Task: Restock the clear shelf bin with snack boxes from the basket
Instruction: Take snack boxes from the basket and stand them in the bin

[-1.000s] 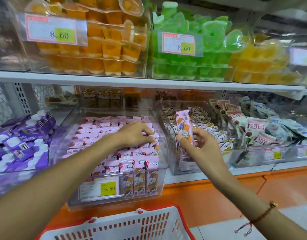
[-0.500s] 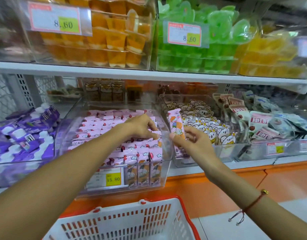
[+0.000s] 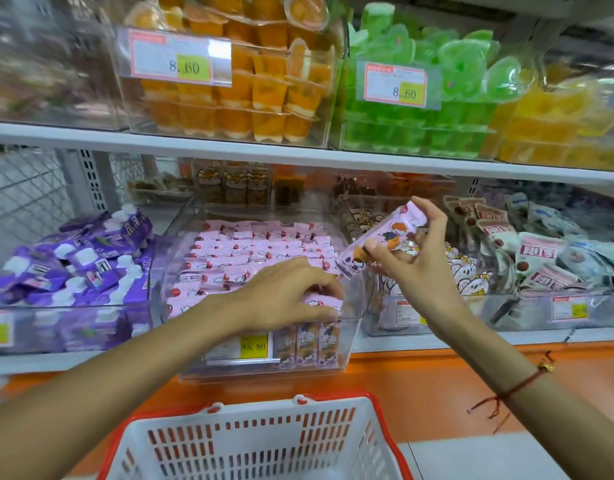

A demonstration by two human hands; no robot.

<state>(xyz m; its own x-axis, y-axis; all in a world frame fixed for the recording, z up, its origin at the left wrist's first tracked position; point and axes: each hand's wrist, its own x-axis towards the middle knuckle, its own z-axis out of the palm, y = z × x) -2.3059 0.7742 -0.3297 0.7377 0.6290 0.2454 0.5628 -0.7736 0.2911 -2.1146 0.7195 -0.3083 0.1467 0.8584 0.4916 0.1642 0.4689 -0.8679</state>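
Note:
A clear shelf bin (image 3: pixel 352 327) on the lower shelf holds several rows of pink snack boxes (image 3: pixel 264 247). My left hand (image 3: pixel 281 292) reaches into the bin's front right corner, fingers curled around a pink box at the front row. My right hand (image 3: pixel 416 261) holds one pink snack box (image 3: pixel 381 242) tilted, just above the bin's right rim, pinched between thumb and fingers. A white basket with a red rim (image 3: pixel 257 441) sits below, in front of the shelf; its inside is mostly out of view.
Purple pouches (image 3: pixel 73 265) fill the bin to the left. A bin of cartoon-print packs (image 3: pixel 468 275) and red-and-white packets (image 3: pixel 540 258) stand to the right. Orange jelly cups (image 3: pixel 246 84) and green jelly cups (image 3: pixel 447 98) fill the upper shelf.
My right hand has tipped the pink box from upright to slanted and lifted it slightly. My left hand stays at the front right rows. The view has shifted down a little.

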